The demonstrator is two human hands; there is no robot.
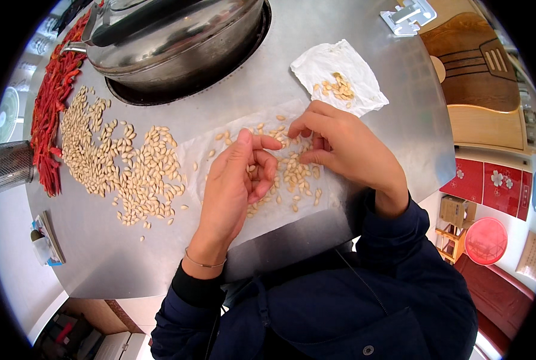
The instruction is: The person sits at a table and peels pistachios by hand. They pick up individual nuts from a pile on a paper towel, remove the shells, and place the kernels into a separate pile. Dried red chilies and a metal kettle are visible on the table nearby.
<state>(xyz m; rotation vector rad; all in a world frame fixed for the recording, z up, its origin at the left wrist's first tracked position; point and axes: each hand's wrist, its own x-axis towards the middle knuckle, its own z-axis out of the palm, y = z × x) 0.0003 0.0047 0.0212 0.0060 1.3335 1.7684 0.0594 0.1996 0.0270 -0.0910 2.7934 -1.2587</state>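
Observation:
Pale pumpkin seeds lie scattered on a thin white sheet in front of me. My left hand is over the sheet's left part, palm turned inward. Its thumb and index finger stick out, while the other fingers curl toward the palm; whatever they may hold is hidden. Across from it, my right hand hovers low above the seeds with bent fingers, thumb and index fingertips apart, and no seed visible between them. Beyond the right hand, a crumpled white napkin carries a small heap of yellowish seed pieces.
A larger spread of pumpkin seeds covers the metal table at left. Dried red chilies line the far left edge, beside a dark mesh container. A lidded steel pan sits in a round opening at the back.

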